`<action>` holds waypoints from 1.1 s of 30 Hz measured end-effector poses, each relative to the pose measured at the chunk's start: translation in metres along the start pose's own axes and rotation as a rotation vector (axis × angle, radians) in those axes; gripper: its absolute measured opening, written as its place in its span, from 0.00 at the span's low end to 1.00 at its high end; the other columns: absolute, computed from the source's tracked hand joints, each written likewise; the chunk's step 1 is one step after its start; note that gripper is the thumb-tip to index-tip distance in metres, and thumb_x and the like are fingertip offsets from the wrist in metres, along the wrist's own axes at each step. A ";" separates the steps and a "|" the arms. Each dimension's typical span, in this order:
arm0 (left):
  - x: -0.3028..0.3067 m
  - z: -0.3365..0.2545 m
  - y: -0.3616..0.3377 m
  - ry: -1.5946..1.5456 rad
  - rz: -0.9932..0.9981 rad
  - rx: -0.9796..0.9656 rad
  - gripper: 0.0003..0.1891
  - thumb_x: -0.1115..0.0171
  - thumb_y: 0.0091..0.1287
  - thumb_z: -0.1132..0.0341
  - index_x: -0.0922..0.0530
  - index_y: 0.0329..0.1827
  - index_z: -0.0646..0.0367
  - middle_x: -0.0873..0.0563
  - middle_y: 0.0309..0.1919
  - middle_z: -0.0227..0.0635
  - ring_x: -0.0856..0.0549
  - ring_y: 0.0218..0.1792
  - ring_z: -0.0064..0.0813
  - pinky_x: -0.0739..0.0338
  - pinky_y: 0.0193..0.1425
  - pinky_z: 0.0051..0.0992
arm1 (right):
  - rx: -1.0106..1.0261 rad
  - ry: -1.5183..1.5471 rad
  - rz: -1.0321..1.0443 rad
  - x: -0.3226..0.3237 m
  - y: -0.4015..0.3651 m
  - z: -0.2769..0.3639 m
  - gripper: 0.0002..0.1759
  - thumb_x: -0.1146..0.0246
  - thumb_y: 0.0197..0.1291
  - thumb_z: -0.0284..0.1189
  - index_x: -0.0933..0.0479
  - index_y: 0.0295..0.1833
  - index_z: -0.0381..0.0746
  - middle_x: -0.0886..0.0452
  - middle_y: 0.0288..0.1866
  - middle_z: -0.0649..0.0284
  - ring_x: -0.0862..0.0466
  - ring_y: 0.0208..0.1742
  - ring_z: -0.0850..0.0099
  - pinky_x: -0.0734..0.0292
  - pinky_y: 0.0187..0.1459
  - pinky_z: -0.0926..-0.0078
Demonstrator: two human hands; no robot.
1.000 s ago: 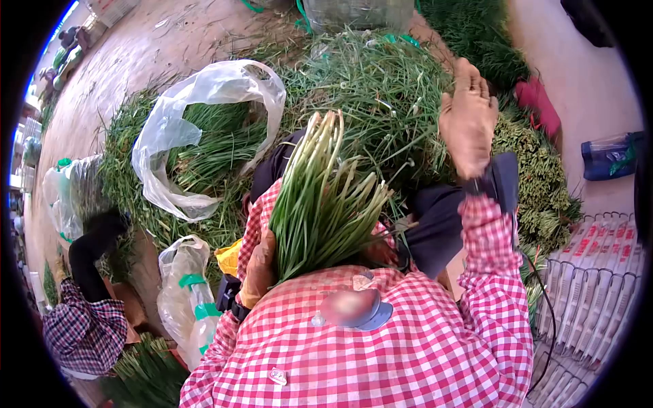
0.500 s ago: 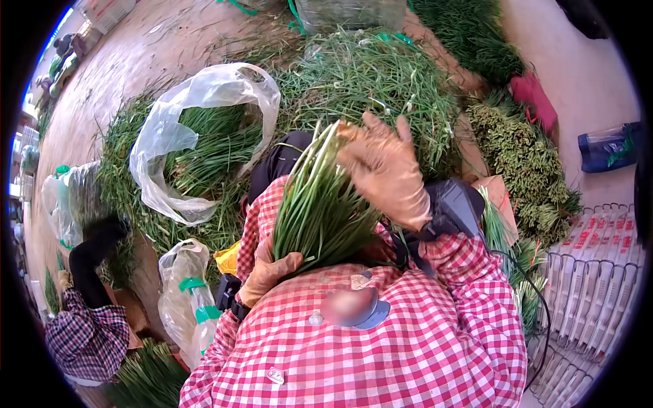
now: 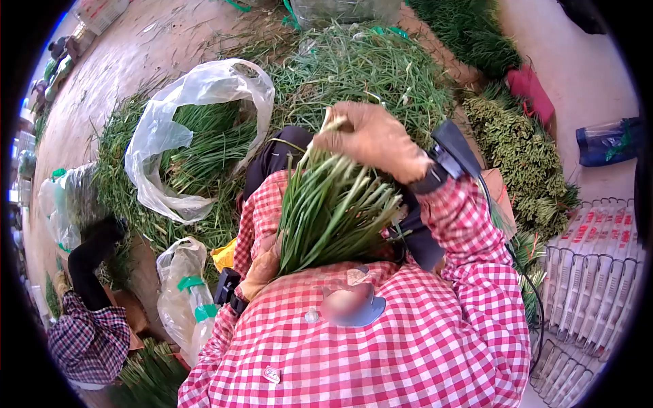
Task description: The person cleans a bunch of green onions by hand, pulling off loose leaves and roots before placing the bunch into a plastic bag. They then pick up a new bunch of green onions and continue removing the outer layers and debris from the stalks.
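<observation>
Head view: plastic bag (image 3: 158,129) holds green stalks (image 3: 212,146); left hand (image 3: 262,268) grips a bunch (image 3: 333,211).

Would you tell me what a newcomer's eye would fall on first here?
The thick bundle of green stalks at centre, gripped at its base by the left hand while the right hand covers its tips. Left of it, a clear plastic bag of greens lies open on a heap of loose stalks.

Two gloved hands (image 3: 262,270) (image 3: 373,139), one chive bunch (image 3: 330,211), one open plastic bag (image 3: 162,129)

Stalks (image 3: 211,146) in bag (image 3: 160,129), leftward
</observation>
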State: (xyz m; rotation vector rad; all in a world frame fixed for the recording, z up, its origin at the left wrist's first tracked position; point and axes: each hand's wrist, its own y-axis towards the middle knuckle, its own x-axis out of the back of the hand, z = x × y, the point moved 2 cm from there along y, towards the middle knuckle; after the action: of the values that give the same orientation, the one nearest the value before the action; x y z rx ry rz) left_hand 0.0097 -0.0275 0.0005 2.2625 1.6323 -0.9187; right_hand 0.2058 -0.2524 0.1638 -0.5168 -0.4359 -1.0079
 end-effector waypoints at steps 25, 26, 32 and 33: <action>0.008 -0.008 0.017 -0.056 -0.351 -0.008 0.28 0.49 0.72 0.49 0.35 0.69 0.55 0.22 0.59 0.34 0.20 0.55 0.31 0.25 0.60 0.32 | 0.443 0.463 -0.591 0.116 -0.037 -0.028 0.13 0.47 0.69 0.29 0.19 0.40 0.35 0.15 0.33 0.58 0.17 0.27 0.77 0.27 0.28 0.84; 0.008 -0.010 0.020 -0.117 -0.349 -0.025 0.28 0.49 0.72 0.48 0.35 0.70 0.54 0.23 0.60 0.34 0.20 0.55 0.31 0.25 0.60 0.33 | 0.225 0.266 -0.938 0.124 -0.049 -0.018 0.14 0.47 0.71 0.32 0.22 0.47 0.33 0.15 0.37 0.55 0.16 0.32 0.74 0.26 0.29 0.84; 0.007 -0.015 0.029 -0.318 -0.349 -0.063 0.30 0.50 0.72 0.46 0.39 0.72 0.51 0.24 0.62 0.35 0.21 0.57 0.34 0.24 0.61 0.37 | -0.375 -0.086 -0.376 0.083 -0.132 -0.113 0.22 0.41 0.65 0.45 0.20 0.50 0.37 0.15 0.45 0.53 0.16 0.45 0.58 0.21 0.48 0.63; 0.006 -0.014 0.028 -0.331 -0.351 -0.065 0.31 0.50 0.72 0.45 0.39 0.73 0.50 0.25 0.63 0.35 0.21 0.57 0.35 0.24 0.62 0.38 | -0.309 -0.079 -0.111 0.056 -0.145 -0.101 0.21 0.39 0.64 0.45 0.20 0.53 0.40 0.15 0.45 0.56 0.16 0.48 0.66 0.22 0.52 0.69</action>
State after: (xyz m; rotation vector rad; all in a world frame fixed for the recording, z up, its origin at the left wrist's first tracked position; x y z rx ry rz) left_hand 0.0420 -0.0261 0.0029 1.6953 1.8942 -1.2213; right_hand 0.1152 -0.4130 0.1444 -0.8183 -0.3833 -1.1725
